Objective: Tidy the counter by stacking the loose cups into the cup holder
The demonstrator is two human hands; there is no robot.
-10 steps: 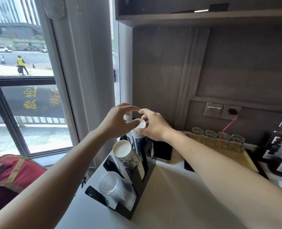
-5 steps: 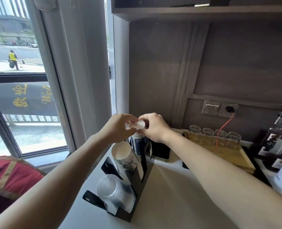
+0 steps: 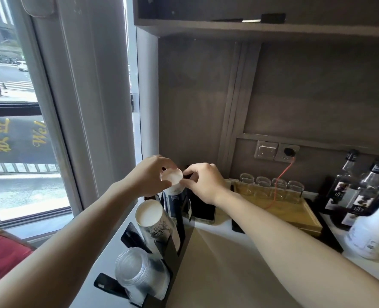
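A black cup holder (image 3: 171,247) stands on the white counter by the window, with three slots in a row. The near slot holds clear plastic cups (image 3: 137,272), the middle one white paper cups (image 3: 149,215), the far one a dark blue printed stack (image 3: 173,198). On top of that far stack sits an upside-down paper cup (image 3: 171,176), its white base facing me. My left hand (image 3: 148,174) grips it from the left, and my right hand (image 3: 203,181) pinches its right side.
A wooden tray (image 3: 299,216) with several upturned glass jars sits right of the holder. Dark syrup bottles (image 3: 348,190) and a white bottle (image 3: 370,232) stand at the far right. A red cable hangs from the wall socket (image 3: 288,151). A shelf overhangs above.
Both hands closed in on the small cup and pressed it down onto the far stack; the view has shifted slightly.
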